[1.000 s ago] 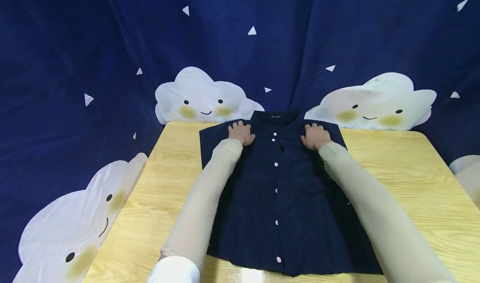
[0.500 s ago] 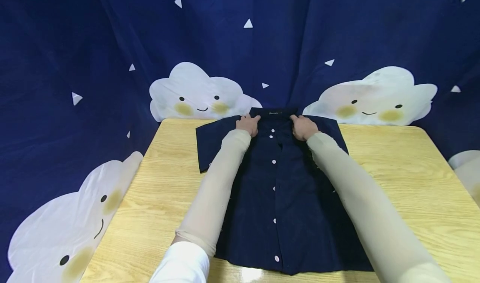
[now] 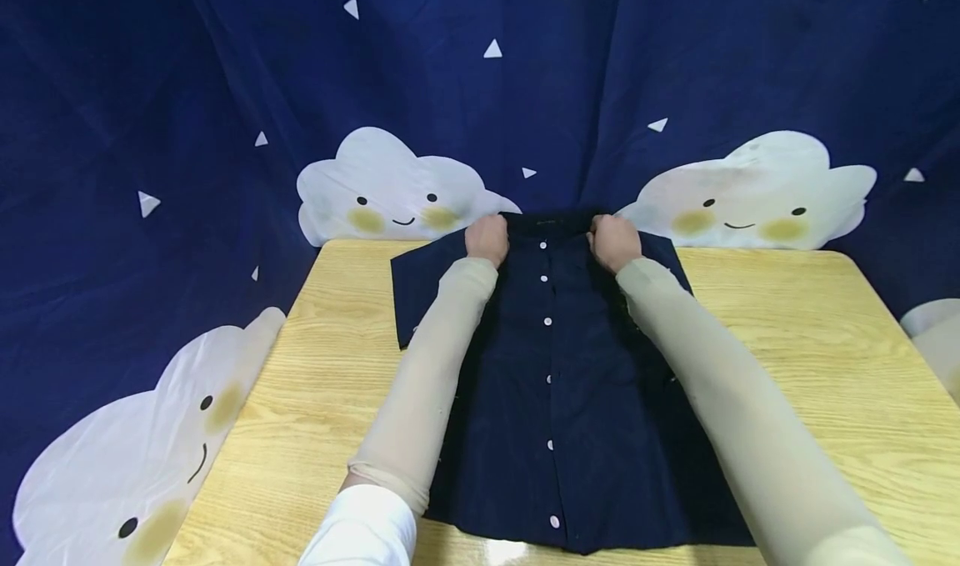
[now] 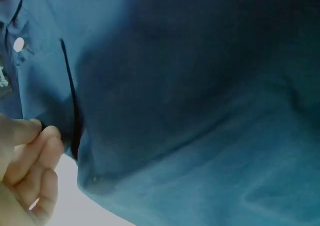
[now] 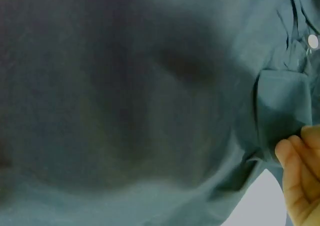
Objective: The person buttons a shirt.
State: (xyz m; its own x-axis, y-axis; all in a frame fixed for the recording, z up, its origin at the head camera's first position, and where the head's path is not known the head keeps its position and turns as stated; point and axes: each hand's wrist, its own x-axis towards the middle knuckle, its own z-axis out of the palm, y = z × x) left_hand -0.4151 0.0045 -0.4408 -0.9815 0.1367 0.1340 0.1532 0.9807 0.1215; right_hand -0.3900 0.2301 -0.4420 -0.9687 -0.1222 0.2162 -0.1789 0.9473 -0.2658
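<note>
A dark navy short-sleeved shirt (image 3: 510, 399) lies front side up, its collar (image 3: 551, 224) toward the far edge and a row of pale buttons down the middle. My left hand (image 3: 487, 239) pinches the collar's left side; in the left wrist view its thumb and fingers (image 4: 42, 146) meet on the collar fabric. On the other side, my right hand (image 3: 615, 242) pinches the collar too, with fingertips (image 5: 284, 148) closed on the cloth in the right wrist view. Both forearms, in cream sleeves, cross over the shirt and hide part of its sides and right sleeve.
A light wood table (image 3: 337, 366) carries the shirt and extends to both sides of it. Behind hangs a dark blue curtain (image 3: 420, 57) with white triangles and smiling clouds (image 3: 405, 178), close along the table's far and left edges.
Both hands have moved from lying on the shirt's shoulders inward and up to the collar, and now pinch its two sides. The collar's inner label shows less than before.
</note>
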